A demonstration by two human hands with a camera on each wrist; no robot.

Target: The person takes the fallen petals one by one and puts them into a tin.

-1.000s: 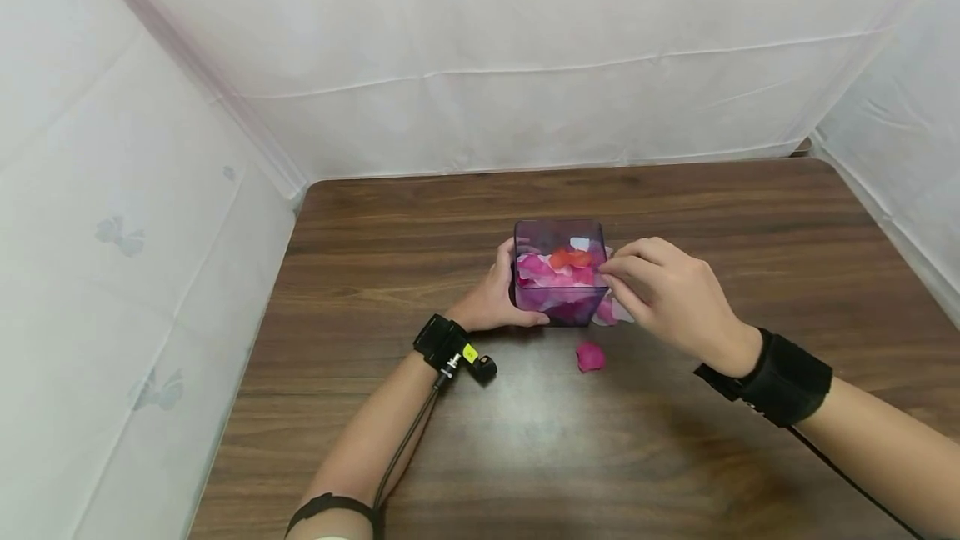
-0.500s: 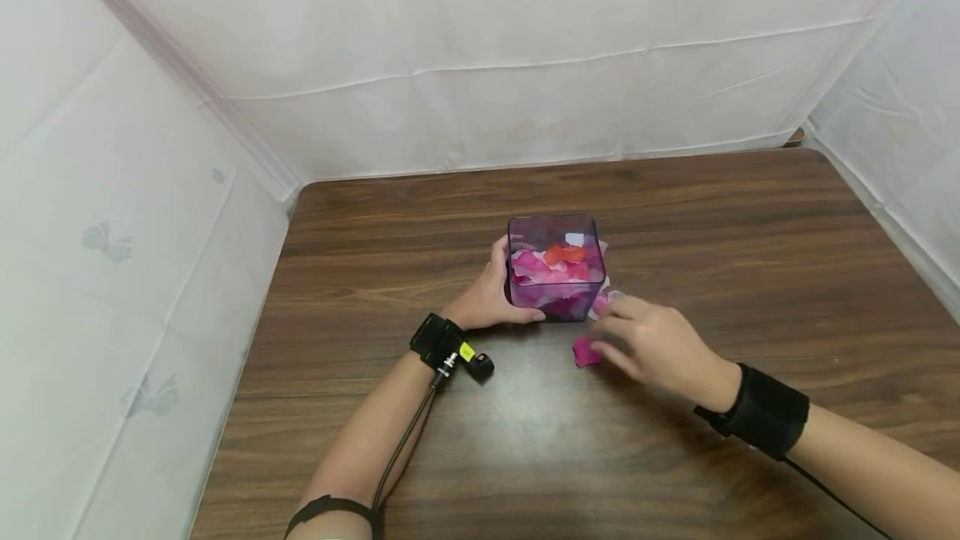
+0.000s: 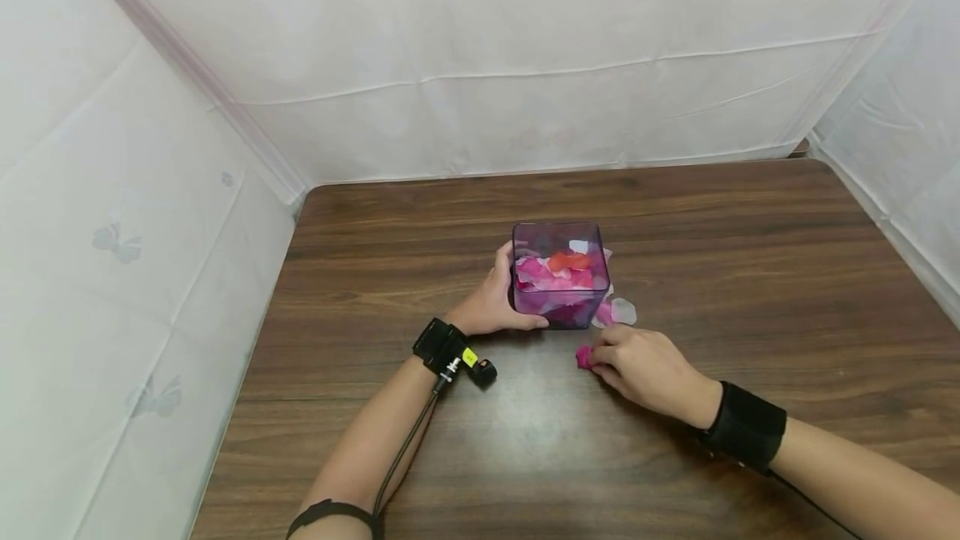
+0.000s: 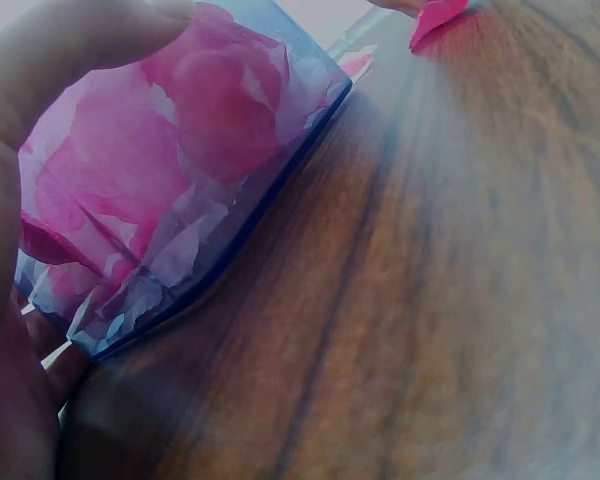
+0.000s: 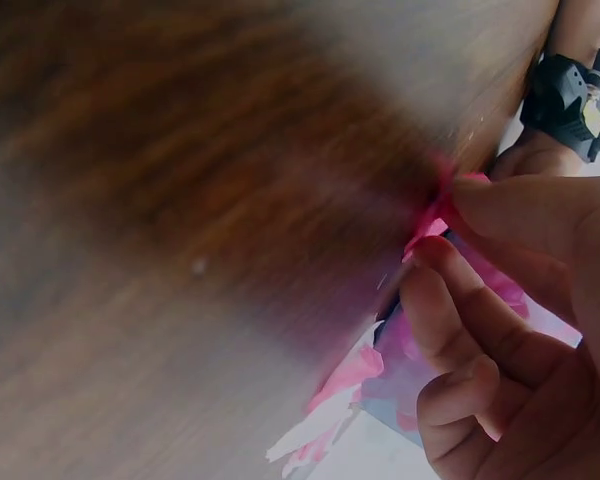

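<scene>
A see-through purple box [image 3: 561, 308] stands on the table, part filled with pink, red and white petals [image 3: 558, 272]. My left hand [image 3: 495, 298] grips its left side, thumb along the near face and fingers round the back. In the left wrist view the thumb [image 4: 90, 50] lies across the box wall, petals pressed behind it. My right hand [image 3: 645, 363] is low at the table in front of the box, thumb and fingers pinching a magenta petal [image 3: 583, 357]. The right wrist view shows that petal [image 5: 435, 215] between thumb and fingertips.
Several pink and white petals [image 3: 617, 312] lie on the table against the box's right side. The wood-grain table [image 3: 375, 273] is bordered by white sheeting [image 3: 465, 123] at the back and both sides. Black bands with cables are strapped on both wrists.
My right hand has come down from the box's right edge toward me, to the loose magenta petal, and now pinches it. The left hand keeps its grip on the box.
</scene>
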